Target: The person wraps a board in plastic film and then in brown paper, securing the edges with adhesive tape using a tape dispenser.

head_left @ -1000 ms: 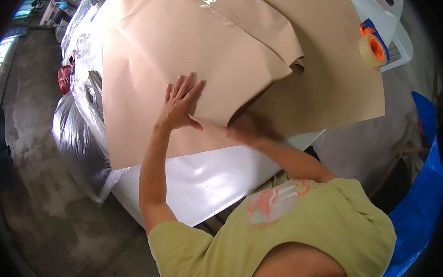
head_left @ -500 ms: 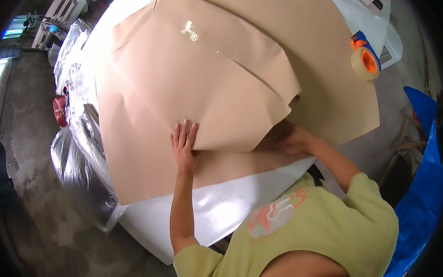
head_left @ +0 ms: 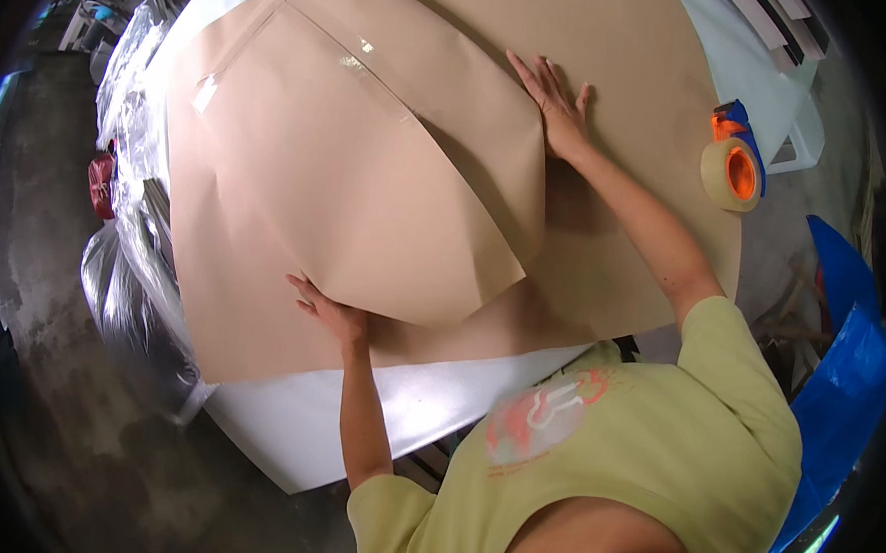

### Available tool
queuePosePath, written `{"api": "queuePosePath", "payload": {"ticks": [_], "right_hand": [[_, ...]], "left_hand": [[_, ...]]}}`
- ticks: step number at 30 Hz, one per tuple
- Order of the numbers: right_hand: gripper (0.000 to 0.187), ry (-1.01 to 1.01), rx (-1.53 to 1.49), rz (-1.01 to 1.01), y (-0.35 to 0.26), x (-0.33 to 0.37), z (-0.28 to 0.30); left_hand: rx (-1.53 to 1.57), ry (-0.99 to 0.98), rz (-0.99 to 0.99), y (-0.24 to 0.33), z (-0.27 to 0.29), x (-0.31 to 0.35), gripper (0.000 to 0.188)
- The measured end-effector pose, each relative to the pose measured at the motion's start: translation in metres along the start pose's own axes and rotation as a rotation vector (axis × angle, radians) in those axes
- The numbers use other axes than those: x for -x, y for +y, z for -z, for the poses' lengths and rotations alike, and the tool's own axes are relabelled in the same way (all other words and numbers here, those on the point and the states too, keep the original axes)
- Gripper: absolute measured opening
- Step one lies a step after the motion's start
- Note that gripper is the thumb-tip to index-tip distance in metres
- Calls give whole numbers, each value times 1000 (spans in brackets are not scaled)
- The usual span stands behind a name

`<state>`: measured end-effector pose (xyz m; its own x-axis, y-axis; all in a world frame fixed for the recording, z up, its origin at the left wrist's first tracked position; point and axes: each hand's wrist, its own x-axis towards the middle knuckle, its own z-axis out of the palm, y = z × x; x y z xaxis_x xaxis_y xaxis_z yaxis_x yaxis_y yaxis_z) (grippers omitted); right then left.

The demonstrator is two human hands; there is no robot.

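Observation:
A large sheet of brown kraft paper (head_left: 633,86) lies over the table, and part of it is folded over into a raised flap (head_left: 359,201). Strips of clear tape (head_left: 354,63) shine along a seam in that flap. My left hand (head_left: 333,314) rests at the flap's near left edge, fingers spread, the palm partly tucked beside the paper. At the flap's right edge is my right hand (head_left: 556,108), its fingers stretched out against the paper and nothing gripped.
A tape dispenser (head_left: 736,166) with an orange core lies at the sheet's right edge. Crumpled clear plastic (head_left: 128,283) and a red bundle (head_left: 102,186) are at the left. White sheeting (head_left: 420,403) shows below the paper. A blue tarp (head_left: 840,396) hangs at lower right.
My right hand has come out from under the flap's near edge and moved up to its right side. The flap has shifted left and nearer; my left hand has moved slightly left and down.

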<state>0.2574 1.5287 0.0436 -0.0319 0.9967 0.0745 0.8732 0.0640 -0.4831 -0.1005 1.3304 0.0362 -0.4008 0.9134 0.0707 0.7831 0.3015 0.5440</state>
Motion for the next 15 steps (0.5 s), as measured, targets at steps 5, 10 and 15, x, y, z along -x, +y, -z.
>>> {"api": "queuePosePath", "payload": {"ticks": [5, 10, 15], "right_hand": [[74, -161, 71, 67, 6, -14, 6], [84, -503, 231, 171, 28, -67, 28], [108, -605, 308, 216, 45, -44, 31]], "left_hand": [[-72, 244, -40, 11, -25, 18, 67], [-159, 234, 25, 51, -41, 26, 57], [-128, 277, 176, 68, -51, 26, 61]]}}
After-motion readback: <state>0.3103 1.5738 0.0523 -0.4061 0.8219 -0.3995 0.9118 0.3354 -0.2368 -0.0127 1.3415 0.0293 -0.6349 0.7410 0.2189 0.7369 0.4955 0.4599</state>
